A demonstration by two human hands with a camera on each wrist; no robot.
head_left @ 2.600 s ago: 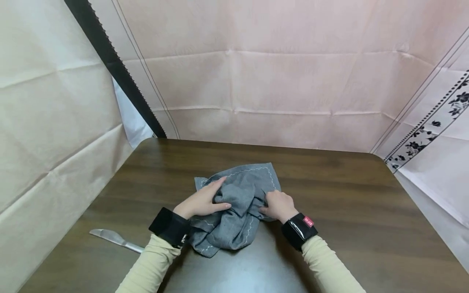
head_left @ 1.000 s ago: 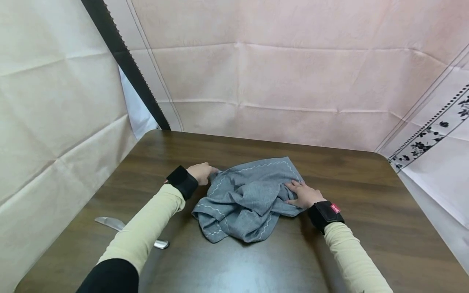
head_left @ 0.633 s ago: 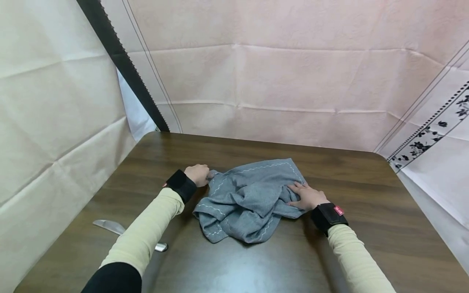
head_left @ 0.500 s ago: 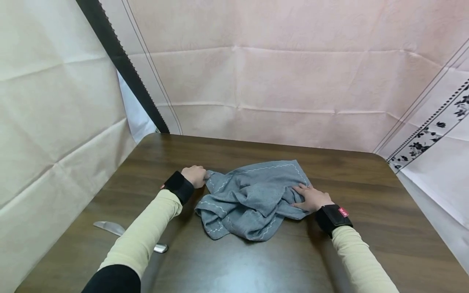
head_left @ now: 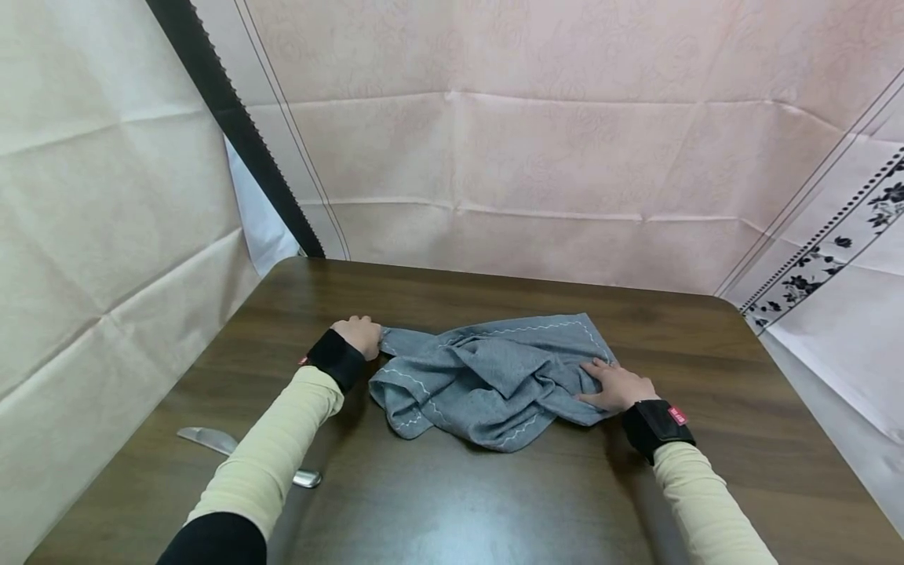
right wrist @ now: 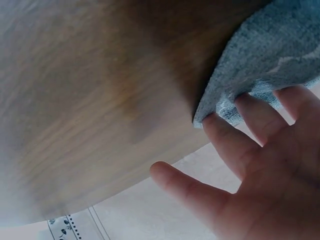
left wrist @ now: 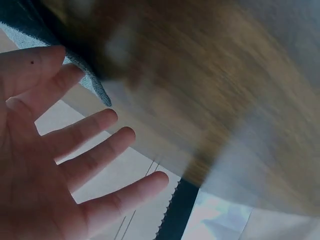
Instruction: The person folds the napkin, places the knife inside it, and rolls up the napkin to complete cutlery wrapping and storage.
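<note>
A rumpled blue-grey cloth (head_left: 487,377) with a white stitched border lies on the wooden table in the head view, its folds gathered in the middle. My left hand (head_left: 359,336) pinches its far left corner. In the left wrist view, thumb and forefinger of the left hand (left wrist: 55,150) meet at the cloth's edge while the other fingers spread out. My right hand (head_left: 617,386) rests on the cloth's right side, fingers extended. Close up in the right wrist view, several fingertips of the right hand (right wrist: 255,155) touch the cloth (right wrist: 260,55); the thumb is hidden there.
A metal table knife (head_left: 210,439) lies at the left on the brown table (head_left: 452,518); my left forearm covers its middle. Pale fabric (head_left: 537,173) hangs behind the table's far edge and along both sides.
Earlier the left hand lay spread on the bunched cloth; now it pinches the corner and has drawn it left. The right hand has shifted right, and the cloth is stretched wider.
</note>
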